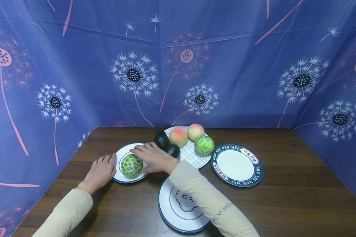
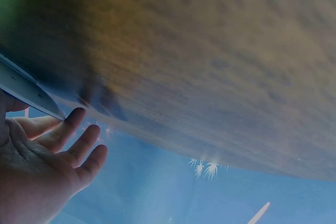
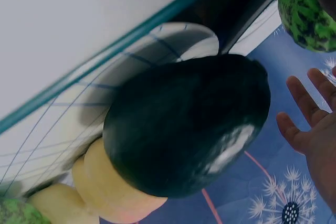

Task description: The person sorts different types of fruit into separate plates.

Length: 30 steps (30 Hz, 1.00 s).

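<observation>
A bumpy green custard apple (image 1: 132, 165) sits on a white plate (image 1: 122, 154) with a blue edge, at the left of the table. My left hand (image 1: 100, 171) touches this plate's left rim; the left wrist view shows its fingers (image 2: 89, 135) loosely spread beside the rim. Over the plate's right side reaches my right hand (image 1: 154, 158), fingers and thumb spread about the custard apple. In the right wrist view the thumb overlaps the custard apple (image 3: 307, 17), while the other fingers (image 3: 299, 95) stand apart from it. Whether the thumb touches is unclear.
Behind my right hand, a grid-patterned plate (image 1: 192, 159) bears two peaches (image 1: 178, 137), another custard apple (image 1: 204, 145) and dark avocados (image 1: 173, 150). Stacked plates (image 1: 178, 210) lie under my right forearm. A green-rimmed plate (image 1: 236, 165) lies at right. Blue cloth hangs behind.
</observation>
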Available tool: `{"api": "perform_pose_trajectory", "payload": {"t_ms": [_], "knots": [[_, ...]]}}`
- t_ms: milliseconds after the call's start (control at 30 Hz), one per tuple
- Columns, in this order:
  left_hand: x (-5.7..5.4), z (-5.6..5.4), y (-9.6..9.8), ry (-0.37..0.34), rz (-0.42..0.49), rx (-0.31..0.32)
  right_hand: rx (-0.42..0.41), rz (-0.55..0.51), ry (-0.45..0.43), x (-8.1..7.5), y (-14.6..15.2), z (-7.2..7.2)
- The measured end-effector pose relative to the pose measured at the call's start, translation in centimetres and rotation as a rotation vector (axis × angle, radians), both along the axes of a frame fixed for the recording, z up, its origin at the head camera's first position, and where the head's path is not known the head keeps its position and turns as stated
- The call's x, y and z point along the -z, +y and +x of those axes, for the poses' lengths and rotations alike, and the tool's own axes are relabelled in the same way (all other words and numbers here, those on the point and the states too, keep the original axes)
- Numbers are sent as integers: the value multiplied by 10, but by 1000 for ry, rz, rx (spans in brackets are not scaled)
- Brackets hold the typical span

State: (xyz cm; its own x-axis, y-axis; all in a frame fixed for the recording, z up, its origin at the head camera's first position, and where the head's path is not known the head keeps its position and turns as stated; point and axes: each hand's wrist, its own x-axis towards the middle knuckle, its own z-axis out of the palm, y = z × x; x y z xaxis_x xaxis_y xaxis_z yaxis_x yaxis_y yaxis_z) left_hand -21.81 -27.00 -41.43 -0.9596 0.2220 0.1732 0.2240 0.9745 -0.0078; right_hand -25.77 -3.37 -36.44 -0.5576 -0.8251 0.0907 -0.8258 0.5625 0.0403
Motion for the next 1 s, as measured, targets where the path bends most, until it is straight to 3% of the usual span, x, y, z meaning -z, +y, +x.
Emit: {"api": "perform_pose_trajectory", "payload": {"t_ms": [367, 767, 1000], "knots": [[-3, 2, 1, 4, 9, 5, 16, -42, -27, -4, 22, -4], [3, -1, -2, 21, 15, 19, 28, -107, 17, -8, 47, -9], [-2, 1, 0, 2, 8, 11, 53, -127, 9, -10, 63, -12]]}}
